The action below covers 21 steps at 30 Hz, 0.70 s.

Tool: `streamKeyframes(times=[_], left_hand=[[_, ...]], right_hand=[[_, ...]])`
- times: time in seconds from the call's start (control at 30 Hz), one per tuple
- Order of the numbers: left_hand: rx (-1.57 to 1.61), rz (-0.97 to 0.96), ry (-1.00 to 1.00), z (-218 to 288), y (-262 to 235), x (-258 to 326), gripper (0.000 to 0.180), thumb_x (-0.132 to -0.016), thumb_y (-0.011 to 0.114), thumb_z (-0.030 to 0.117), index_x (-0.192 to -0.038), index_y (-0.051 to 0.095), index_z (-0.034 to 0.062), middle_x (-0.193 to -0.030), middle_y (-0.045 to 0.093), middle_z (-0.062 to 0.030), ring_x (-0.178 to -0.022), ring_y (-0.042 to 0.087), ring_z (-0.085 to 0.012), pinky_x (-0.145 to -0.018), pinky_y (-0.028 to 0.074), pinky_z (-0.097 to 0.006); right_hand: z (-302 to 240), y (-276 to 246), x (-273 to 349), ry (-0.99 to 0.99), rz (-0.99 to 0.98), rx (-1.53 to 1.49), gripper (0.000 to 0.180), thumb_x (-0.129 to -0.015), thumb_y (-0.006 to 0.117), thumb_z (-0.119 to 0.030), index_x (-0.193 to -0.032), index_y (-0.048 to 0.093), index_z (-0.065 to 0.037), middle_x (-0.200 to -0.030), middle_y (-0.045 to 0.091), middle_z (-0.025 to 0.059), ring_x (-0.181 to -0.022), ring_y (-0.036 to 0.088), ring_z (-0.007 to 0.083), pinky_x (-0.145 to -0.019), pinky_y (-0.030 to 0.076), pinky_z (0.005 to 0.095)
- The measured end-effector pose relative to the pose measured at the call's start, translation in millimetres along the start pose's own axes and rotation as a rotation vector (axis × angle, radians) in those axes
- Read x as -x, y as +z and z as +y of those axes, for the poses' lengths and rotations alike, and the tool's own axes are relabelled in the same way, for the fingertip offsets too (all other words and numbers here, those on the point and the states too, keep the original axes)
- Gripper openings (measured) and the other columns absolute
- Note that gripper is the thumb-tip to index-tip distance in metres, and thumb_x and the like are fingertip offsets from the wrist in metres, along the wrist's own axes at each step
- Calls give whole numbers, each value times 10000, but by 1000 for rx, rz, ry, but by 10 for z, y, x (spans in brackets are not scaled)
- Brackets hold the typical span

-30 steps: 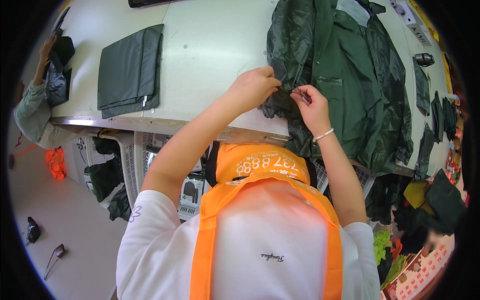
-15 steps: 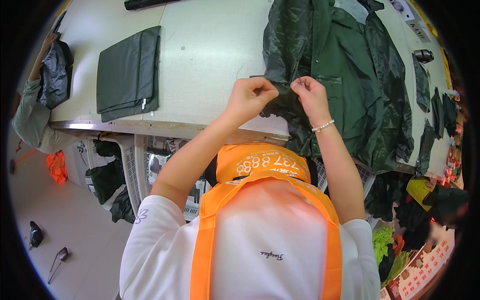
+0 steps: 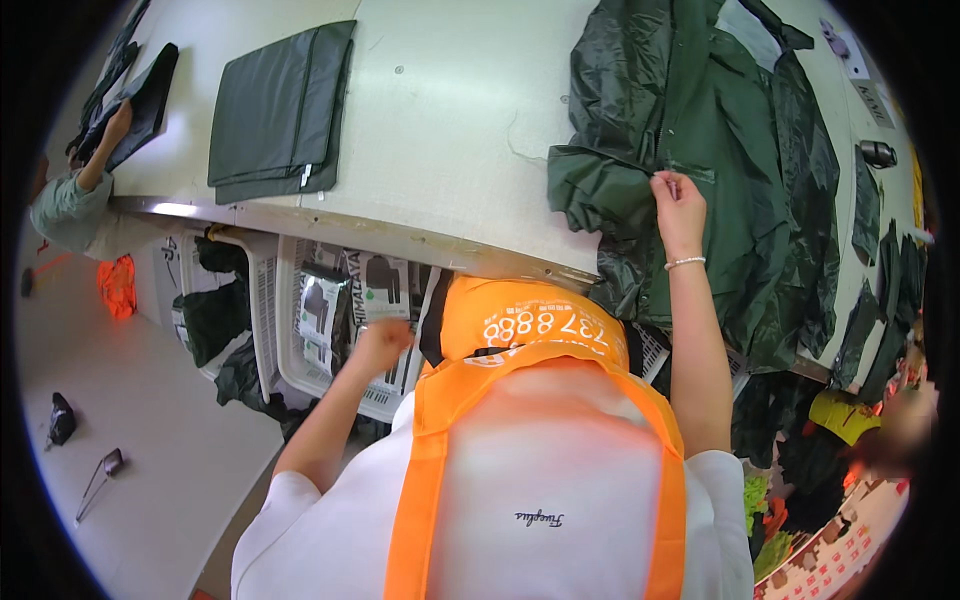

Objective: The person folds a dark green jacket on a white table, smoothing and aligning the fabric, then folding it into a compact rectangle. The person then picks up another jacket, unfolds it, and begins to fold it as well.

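Note:
A dark green rain jacket (image 3: 740,170) lies spread on the table in front of me, to the right. My right hand (image 3: 682,208) is over its front, thumb and forefinger pinched together at the jacket's front edge. Any small thing between those fingertips is too small to name. My left hand (image 3: 385,345) is down by my waist, off the jacket, with its fingers curled closed. What it holds, if anything, is hidden. Beneath and beside it, printed packages (image 3: 325,310) lie in a white plastic basket (image 3: 290,345) under the table edge.
On the table (image 3: 450,110), a folded dark green garment (image 3: 280,110) lies left of the jacket. Another person's hand (image 3: 118,125) touches dark cloth at the far left. A dark flask (image 3: 878,153) and dark fabric strips (image 3: 868,220) are at the right. An orange bundle (image 3: 117,285) is on the floor.
My left hand has left the jacket and moved down and left to the basket. My right hand stays pinched at the jacket front. The other person's hand has moved over the cloth.

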<state>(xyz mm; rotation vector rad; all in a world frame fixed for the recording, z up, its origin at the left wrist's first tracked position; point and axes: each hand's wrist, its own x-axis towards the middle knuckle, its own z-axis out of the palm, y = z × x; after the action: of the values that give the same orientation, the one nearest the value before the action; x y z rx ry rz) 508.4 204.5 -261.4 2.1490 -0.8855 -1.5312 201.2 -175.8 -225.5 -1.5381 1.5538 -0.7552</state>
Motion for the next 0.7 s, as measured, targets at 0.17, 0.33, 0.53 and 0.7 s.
streamKeyframes(times=[0.17, 0.33, 0.53, 0.7], left_hand=[[-840, -188, -152, -1122, 797, 385, 340, -823, 602, 366, -1020, 678, 99, -1274, 511, -81, -1200, 474, -267, -1022, 228, -626], [-1136, -169, -87, 524, 89, -138, 319, -767, 684, 347, -971, 676, 101, -954, 673, -107, -924, 647, -269, -902, 438, -470], [-111, -88, 418, 1793, -241, -503, 545, -775, 562, 35, -1310, 459, 48, -1128, 624, -124, -1050, 591, -258, -973, 410, -350], [460, 15, 893, 2691, -28, -1151, 549, -787, 520, 16, -1330, 464, 75, -1307, 523, -100, -1240, 457, -221, -1041, 339, -373]], right_hand=[[-835, 463, 145, -432, -231, 106, 333, -801, 690, -142, -1108, 616, -38, -1049, 640, 117, -800, 672, 211, -724, 520, 284], [-889, 1051, 2, -358, -499, 683, 312, -814, 639, -292, -987, 653, -32, -942, 652, 151, -787, 640, 328, -724, 506, 395], [-974, 491, -37, -18, -715, -104, 206, -850, 659, -210, -890, 648, -8, -622, 496, -37, -534, 442, 67, -473, 346, 236], [-1096, -19, 174, 243, -751, -508, 176, -893, 625, -189, -1025, 616, -73, -709, 480, -75, -528, 352, -3, -443, 256, 160]])
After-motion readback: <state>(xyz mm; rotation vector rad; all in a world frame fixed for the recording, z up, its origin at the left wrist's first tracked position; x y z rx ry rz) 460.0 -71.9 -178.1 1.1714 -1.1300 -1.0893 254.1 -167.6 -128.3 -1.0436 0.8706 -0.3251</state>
